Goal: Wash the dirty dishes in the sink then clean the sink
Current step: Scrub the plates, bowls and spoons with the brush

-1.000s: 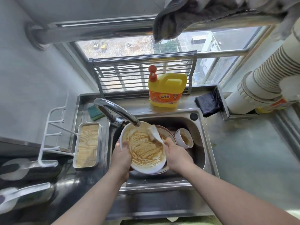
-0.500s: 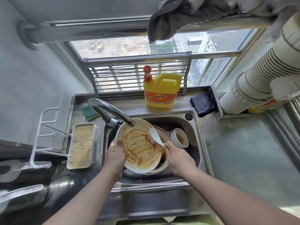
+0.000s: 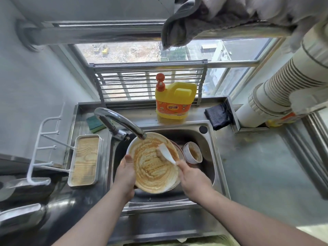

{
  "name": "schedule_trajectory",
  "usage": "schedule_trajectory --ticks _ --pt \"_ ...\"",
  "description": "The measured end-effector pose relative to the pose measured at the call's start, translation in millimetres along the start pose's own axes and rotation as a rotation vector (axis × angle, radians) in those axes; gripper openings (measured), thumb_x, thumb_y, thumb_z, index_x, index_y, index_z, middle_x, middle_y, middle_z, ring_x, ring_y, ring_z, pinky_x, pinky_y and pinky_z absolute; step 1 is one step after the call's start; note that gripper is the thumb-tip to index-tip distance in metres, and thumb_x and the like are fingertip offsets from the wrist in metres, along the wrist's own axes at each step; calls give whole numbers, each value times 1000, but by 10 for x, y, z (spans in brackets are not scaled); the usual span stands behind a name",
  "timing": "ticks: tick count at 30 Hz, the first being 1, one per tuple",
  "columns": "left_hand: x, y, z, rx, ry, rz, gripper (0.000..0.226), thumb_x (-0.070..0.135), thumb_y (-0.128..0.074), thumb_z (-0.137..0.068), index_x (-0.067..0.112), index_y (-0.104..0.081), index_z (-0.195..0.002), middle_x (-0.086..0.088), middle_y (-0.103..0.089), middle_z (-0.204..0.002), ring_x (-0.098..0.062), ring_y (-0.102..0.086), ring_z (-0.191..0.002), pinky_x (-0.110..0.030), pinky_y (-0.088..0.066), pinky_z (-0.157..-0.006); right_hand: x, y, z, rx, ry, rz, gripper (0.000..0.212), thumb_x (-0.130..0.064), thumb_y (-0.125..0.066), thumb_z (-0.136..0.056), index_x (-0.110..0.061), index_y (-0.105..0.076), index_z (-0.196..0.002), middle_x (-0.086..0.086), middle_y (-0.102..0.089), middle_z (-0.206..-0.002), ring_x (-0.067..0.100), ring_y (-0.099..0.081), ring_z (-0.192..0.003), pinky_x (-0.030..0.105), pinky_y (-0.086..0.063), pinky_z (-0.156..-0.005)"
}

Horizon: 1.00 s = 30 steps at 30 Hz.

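Far left, a white rack (image 3: 44, 148) and a wood-lined tray (image 3: 85, 160) on the counter: of no use for this step. Behind the faucet (image 3: 120, 123), a green sponge (image 3: 95, 122) near at hand for the scrub that probably follows. Cannot tell whether water runs from the spout. Left hand (image 3: 125, 174) clamped on the near-left rim of the plate (image 3: 154, 166), thumb over the edge, fingers hidden beneath. Plate held tilted over the sink (image 3: 218, 157), its far edge just under the spout, its whole face smeared with orange-brown residue. Best to grip firmly, since a greasy rim likely slips, and to tip the low edge toward the basin so that scrapings fall clear. Spoon (image 3: 166, 153) pinched by its handle in the right hand (image 3: 192, 178), its white bowl lying on the plate's upper right. Better to drag in long overlapping strokes from the rim toward the low edge than to stir the mess about. Partly hidden under the plate, what looks like a second dish; just beside it to the right, a small bowl (image 3: 192, 153), also soiled inside, awaiting its turn. On the ledge behind, a yellow detergent bottle (image 3: 174, 100) and, further right, a dark cloth (image 3: 217, 116), both well apart from the hands.
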<state>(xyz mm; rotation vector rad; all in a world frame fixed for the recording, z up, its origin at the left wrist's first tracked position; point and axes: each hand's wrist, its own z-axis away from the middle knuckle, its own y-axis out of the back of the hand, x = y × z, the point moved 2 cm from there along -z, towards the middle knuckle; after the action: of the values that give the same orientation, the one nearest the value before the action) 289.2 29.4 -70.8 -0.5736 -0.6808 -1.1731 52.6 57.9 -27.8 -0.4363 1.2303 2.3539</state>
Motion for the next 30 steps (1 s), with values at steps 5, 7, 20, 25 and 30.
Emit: schedule_trajectory --ticks 5,7,20,25,30 --pt "43 -150 -15 66 94 124 59 84 -38 -81 42 -60 -116 -3 -81 -102 -32 -79 -90 -56 -64 -72 -480 -439 267 -86 222 -156 23 -47 -29 -108 -41 -39 -128 14 -70 -93 42 -63 -88 45 -47 -72" --pt "122 -28 -87 92 70 84 50 81 -40 -85 44 -60 -112 -3 -81 -100 -30 -80 -89 -49 -63 -65 -171 -391 472 -116 187 -88 22 -49 -29 -108 -42 -37 -128 13 -69 -87 43 -62 -85 46 -47 -68" --pt "-70 -180 87 34 228 -1 55 75 -22 -101 37 -58 -120 -7 -81 -96 -31 -80 -83 -49 -63 -61 -575 -277 69 -152 105 -218 16 -43 -31 -109 -38 -42 -119 13 -70 -107 37 -64 -97 47 -52 -86" --pt "-7 -113 50 -26 245 0 67 86 -26 -88 39 -61 -121 -10 -80 -107 -36 -79 -93 -58 -63 -72 -550 -201 190 -142 136 -229 19 -48 -32 -108 -39 -42 -121 12 -71 -102 38 -65 -95 47 -52 -83" --pt "-97 -279 204 8 167 -7 40 62 -29 -108 39 -58 -122 -7 -80 -104 -32 -80 -90 -53 -63 -66 -432 79 -248 36 -54 -198 14 -36 -29 -111 -37 -42 -116 4 -67 -97 30 -64 -87 44 -52 -76"
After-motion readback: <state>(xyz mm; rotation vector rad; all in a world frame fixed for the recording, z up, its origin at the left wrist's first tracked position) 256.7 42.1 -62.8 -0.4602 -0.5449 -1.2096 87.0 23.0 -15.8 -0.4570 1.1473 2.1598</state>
